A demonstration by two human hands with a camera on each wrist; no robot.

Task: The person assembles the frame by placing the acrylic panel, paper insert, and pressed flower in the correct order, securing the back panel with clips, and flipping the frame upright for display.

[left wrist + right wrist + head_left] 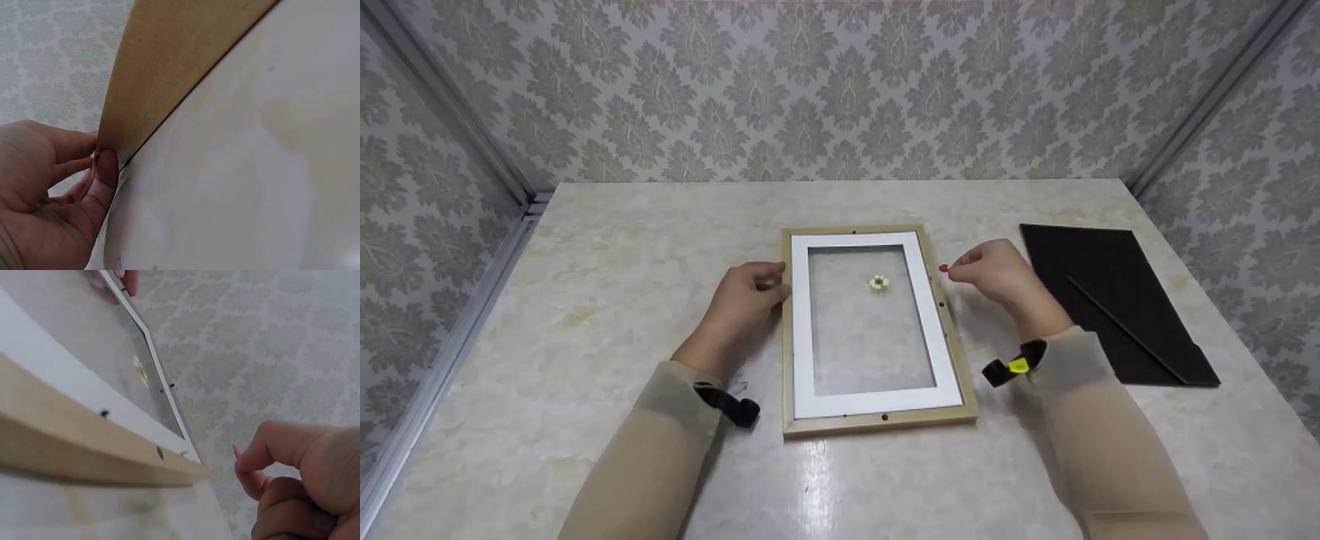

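Note:
A light wooden picture frame lies flat on the table, with a white mat inside its border. A small pale yellow dried flower lies within the mat's opening, towards the upper right. At the frame's left side, my left hand touches the wooden edge with thumb and fingertips; the left wrist view shows the thumb against the side face. My right hand pinches a tiny red piece between thumb and forefinger, just right of the frame. Its exact kind is too small to tell.
On the right lies a black backing board with a flap-like strip on it. Patterned wallpaper covers the walls behind and at both sides of the pale marbled table.

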